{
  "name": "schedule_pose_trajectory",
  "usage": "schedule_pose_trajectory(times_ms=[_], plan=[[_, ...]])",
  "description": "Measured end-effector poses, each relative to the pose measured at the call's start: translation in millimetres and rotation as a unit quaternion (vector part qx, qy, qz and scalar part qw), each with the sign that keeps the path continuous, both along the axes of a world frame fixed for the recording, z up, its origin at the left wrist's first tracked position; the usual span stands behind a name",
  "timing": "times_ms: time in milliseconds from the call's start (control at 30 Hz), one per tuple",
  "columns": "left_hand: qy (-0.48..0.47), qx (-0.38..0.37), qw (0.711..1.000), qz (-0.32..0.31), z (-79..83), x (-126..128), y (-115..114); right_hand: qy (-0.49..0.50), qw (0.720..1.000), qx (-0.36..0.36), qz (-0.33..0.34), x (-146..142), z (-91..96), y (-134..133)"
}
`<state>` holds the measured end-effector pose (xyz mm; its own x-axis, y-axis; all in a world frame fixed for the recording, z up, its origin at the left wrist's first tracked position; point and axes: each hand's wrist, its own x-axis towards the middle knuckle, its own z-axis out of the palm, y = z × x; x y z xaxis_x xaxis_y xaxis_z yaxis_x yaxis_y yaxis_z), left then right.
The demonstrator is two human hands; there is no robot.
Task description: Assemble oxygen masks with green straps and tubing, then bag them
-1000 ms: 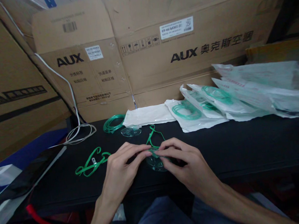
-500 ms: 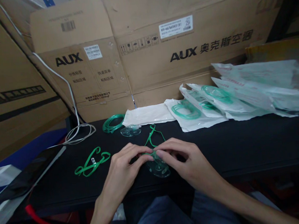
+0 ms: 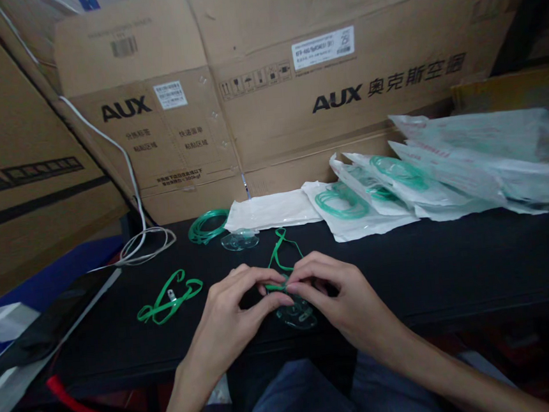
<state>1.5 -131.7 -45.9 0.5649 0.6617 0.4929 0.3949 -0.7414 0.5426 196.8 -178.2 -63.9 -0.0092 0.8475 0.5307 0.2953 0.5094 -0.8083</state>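
My left hand [image 3: 233, 315] and my right hand [image 3: 338, 303] meet over the near edge of the black table [image 3: 453, 267]. Both pinch a clear plastic mask [image 3: 297, 313] with a green elastic strap [image 3: 281, 253] that loops away from my fingers onto the table. The fingertips of the two hands touch at the mask's top edge. A second green strap [image 3: 170, 298] lies loose to the left. Farther back rest another clear mask [image 3: 239, 240] and a coil of green tubing [image 3: 206, 226].
White sealed bags [image 3: 375, 203] holding green tubing are spread along the back right. Large AUX cardboard boxes [image 3: 293, 89] stand behind the table. A white cable [image 3: 146, 243] coils at the back left. A black sheet [image 3: 49, 322] and a red item [image 3: 78, 406] lie at the lower left.
Both hands have shifted slightly toward me with the mask. The mask now hangs lower beneath my fingertips, and the strap end is pinched between them.
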Motion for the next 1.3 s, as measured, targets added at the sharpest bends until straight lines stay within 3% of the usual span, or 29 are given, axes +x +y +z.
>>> schedule_pose_trajectory(times_ms=[233,467,667,833,933,1200,1300], plan=[[0.074,0.012,0.997,0.019,3.4,2.8,-1.7,-0.040,0.999,0.026,0.016,-2.1,0.8,-3.3],[0.101,-0.001,0.994,0.037,6.3,4.8,-3.1,-0.045,0.999,-0.028,0.006,-1.2,0.7,-3.0],[0.097,0.008,0.992,0.076,4.7,4.2,-1.0,0.141,0.983,-0.117,0.016,6.7,1.9,3.9],[0.089,0.023,0.994,0.063,5.1,4.5,-1.3,0.262,0.941,-0.159,0.142,5.0,10.5,1.9],[0.092,0.023,0.994,0.061,4.8,4.3,-1.5,0.300,0.923,-0.164,0.176,2.7,11.6,-0.1],[0.104,0.014,0.991,0.077,4.6,4.4,-0.8,0.350,0.925,-0.129,0.070,5.5,7.4,5.8],[0.100,0.013,0.992,0.076,4.0,4.3,-0.2,0.338,0.928,-0.139,0.077,5.2,8.7,5.7]])
